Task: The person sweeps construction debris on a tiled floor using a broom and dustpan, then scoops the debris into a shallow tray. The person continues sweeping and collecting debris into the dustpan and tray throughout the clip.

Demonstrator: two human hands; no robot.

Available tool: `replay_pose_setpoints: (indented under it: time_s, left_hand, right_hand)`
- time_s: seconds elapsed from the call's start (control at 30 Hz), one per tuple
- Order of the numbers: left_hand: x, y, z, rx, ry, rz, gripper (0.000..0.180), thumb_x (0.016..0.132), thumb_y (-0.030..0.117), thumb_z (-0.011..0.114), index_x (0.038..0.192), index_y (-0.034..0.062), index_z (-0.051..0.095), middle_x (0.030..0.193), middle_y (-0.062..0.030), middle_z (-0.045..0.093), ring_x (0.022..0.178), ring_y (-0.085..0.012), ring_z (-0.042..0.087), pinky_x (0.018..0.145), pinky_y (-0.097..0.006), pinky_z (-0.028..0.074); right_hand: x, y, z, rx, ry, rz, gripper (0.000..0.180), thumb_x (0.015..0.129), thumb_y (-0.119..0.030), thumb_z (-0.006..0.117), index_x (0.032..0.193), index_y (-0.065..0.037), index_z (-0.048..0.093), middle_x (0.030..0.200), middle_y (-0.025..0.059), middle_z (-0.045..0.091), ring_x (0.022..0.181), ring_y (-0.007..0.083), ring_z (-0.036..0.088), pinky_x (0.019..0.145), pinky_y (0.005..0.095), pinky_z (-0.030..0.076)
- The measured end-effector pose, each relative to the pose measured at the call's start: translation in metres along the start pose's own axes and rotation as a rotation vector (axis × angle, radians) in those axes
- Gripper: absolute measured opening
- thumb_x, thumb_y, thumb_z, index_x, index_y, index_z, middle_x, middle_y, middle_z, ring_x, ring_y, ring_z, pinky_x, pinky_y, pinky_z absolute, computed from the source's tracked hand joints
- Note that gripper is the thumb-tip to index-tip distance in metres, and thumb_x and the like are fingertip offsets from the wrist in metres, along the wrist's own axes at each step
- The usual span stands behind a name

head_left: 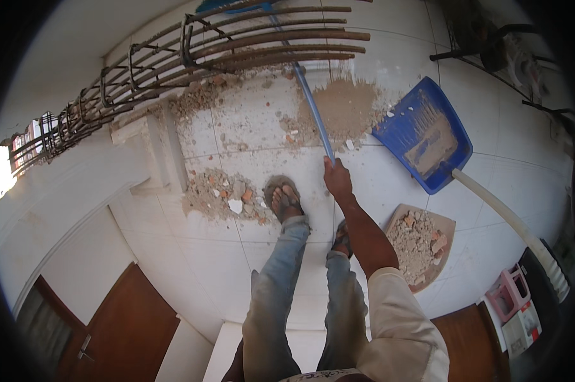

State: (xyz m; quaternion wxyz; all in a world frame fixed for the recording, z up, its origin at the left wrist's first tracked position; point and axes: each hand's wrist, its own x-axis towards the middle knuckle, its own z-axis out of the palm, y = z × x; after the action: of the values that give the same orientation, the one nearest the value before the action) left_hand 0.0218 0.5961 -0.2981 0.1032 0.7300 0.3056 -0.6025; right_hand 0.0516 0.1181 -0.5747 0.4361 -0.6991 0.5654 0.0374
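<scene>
My right hand (338,176) is closed around the end of a blue broom handle (311,100). The handle runs away from me, passing beneath the rusty rebar, to a blue broom head (236,5) cut off by the far edge. Fine grey-brown dust (345,105) is spread over the tiles right of the handle. Beyond it rests a blue dustpan (431,137) with a dusty patch inside and a pale handle. At the lower edge, beside my left trouser leg, a dark shape that looks like my left hand (234,365) shows partly; its fingers are hidden.
Broken rubble (227,196) lies by my left foot. A shallow tan container (450,239) filled with rubble sits right of my legs. A cage of rebar (192,54) juts across at the upper left. A black metal frame (485,54) stands far right; a pink stool (509,294) is lower right.
</scene>
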Motion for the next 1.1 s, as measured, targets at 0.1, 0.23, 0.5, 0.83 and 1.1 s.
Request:
replay_pose_setpoints:
  time_s: [0.1,0.23,0.5,0.83,1.1]
  left_hand:
    - [-0.011,-0.028,0.000,-0.033,-0.018,0.004,0.036,0.085,0.028,0.053,0.102,-0.0036,0.053,0.089,-0.0135,0.061,0.073,-0.0201,0.058,0.063,-0.034,0.047]
    - [-0.034,-0.045,0.002,-0.100,-0.062,0.068,0.035,0.085,0.028,0.053,0.102,-0.0035,0.053,0.089,-0.0135,0.061,0.072,-0.0202,0.058,0.063,-0.034,0.047]
    - [-0.115,-0.007,-0.004,0.011,-0.081,0.089,0.036,0.083,0.029,0.055,0.099,-0.0030,0.053,0.082,-0.0111,0.060,0.068,-0.0181,0.057,0.058,-0.032,0.046]
    - [-0.158,-0.011,0.001,-0.310,-0.045,0.170,0.033,0.077,0.025,0.060,0.095,-0.0009,0.049,0.072,-0.0073,0.054,0.057,-0.0166,0.052,0.054,-0.031,0.046]
    - [-0.120,-0.134,-0.043,-0.323,0.011,0.202,0.036,0.081,0.022,0.058,0.103,-0.0048,0.050,0.087,-0.0115,0.060,0.076,-0.0178,0.057,0.064,-0.033,0.047]
  right_hand:
    - [-0.038,-0.011,-0.023,-0.045,-0.024,0.008,0.047,0.089,-0.044,0.042,0.078,0.001,0.051,0.066,0.0292,0.056,0.068,0.0485,0.056,0.056,0.0524,0.045]
    - [-0.158,0.000,-0.109,-0.044,-0.120,0.026,0.049,0.088,-0.043,0.043,0.080,0.004,0.053,0.071,0.0323,0.056,0.074,0.0492,0.055,0.059,0.0522,0.045]
    - [-0.374,0.037,-0.251,-0.281,-0.297,0.309,0.048,0.089,-0.041,0.044,0.079,0.005,0.053,0.066,0.0304,0.055,0.070,0.0471,0.057,0.058,0.0510,0.045]
    - [-0.384,0.004,-0.272,-0.152,-0.201,0.100,0.051,0.090,-0.042,0.039,0.083,0.007,0.054,0.070,0.0314,0.055,0.074,0.0470,0.057,0.063,0.0504,0.044]
    - [-0.318,-0.003,-0.164,-0.138,-0.103,0.180,0.059,0.090,-0.046,0.033,0.088,0.008,0.057,0.080,0.0328,0.056,0.083,0.0482,0.055,0.071,0.0492,0.044]
